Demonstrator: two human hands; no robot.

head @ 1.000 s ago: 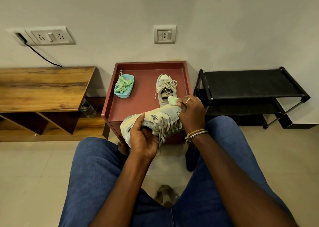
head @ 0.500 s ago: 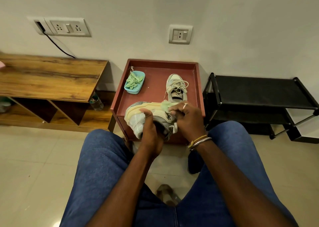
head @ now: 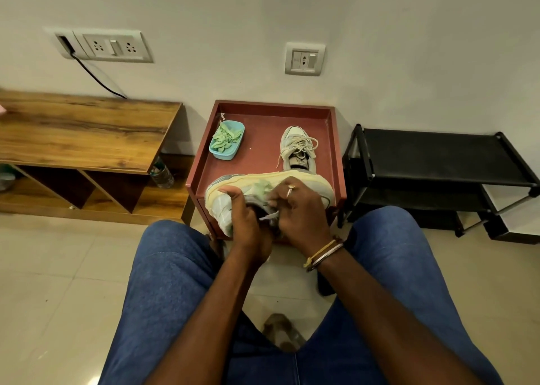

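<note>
Below a matte white wall point(head: 409, 33), a square maroon rimmed table point(head: 274, 106) sits mid-frame. At its near edge, the left hand point(head: 248, 221) grips a cream-soled mesh sneaker point(head: 309, 181); the right hand point(head: 298, 209) pinches a crumpled green wipe point(head: 261, 187) against it.

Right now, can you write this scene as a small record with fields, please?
left hand: grips the held shoe, thumb raised.
right hand: fingers curled, holds a green wipe against the held shoe.
held shoe: turned on its side, over the front edge of the red table.
second shoe: upright on the red table, laces loose.
blue tub: on the red table, back left, with more green pieces inside.
</note>
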